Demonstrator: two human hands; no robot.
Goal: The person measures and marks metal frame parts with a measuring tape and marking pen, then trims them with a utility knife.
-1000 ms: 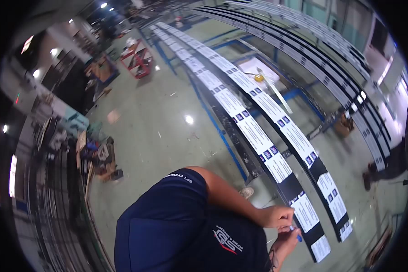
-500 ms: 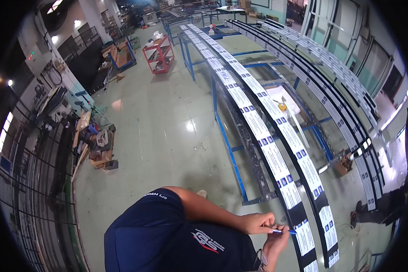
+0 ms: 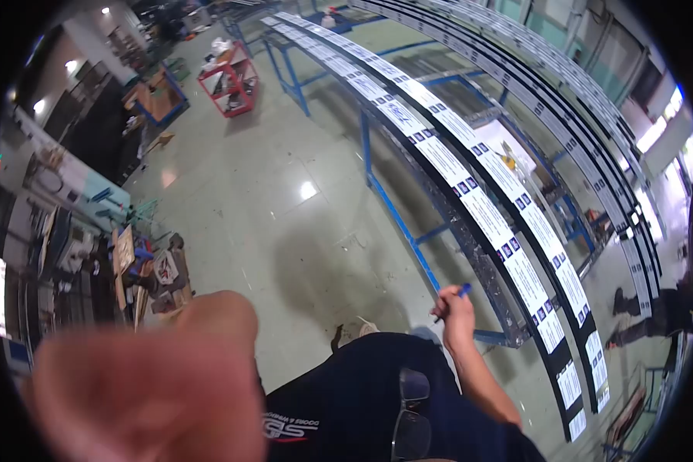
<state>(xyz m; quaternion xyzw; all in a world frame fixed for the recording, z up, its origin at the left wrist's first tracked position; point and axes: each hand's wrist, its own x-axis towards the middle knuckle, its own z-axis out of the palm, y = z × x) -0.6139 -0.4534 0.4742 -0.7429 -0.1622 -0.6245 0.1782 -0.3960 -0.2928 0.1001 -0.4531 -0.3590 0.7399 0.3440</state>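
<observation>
My right hand (image 3: 456, 312) is closed around a blue pen (image 3: 464, 290), whose blue end sticks up above the fingers. It is over the floor, left of the table and apart from the strips. My left hand (image 3: 146, 396) is raised very close to the camera at lower left, large and blurred; its fingers cannot be made out. Right of my body, a long dark profile (image 3: 556, 359) covered with white printed labels (image 3: 524, 273) lies on the table frame. A second labelled profile (image 3: 575, 300) runs alongside it.
A blue metal table frame (image 3: 417, 250) supports the profiles. More long profiles (image 3: 547, 108) lie farther right, near another person's legs (image 3: 647, 312). A red cart (image 3: 231, 85) stands at the far left, and wood pieces (image 3: 162, 269) are piled at left. Eyeglasses (image 3: 413, 416) hang on my shirt.
Both hands have left the near profile, where they were together at the pen. My right hand moved left with the pen; my left hand rose toward the camera. The view has shifted.
</observation>
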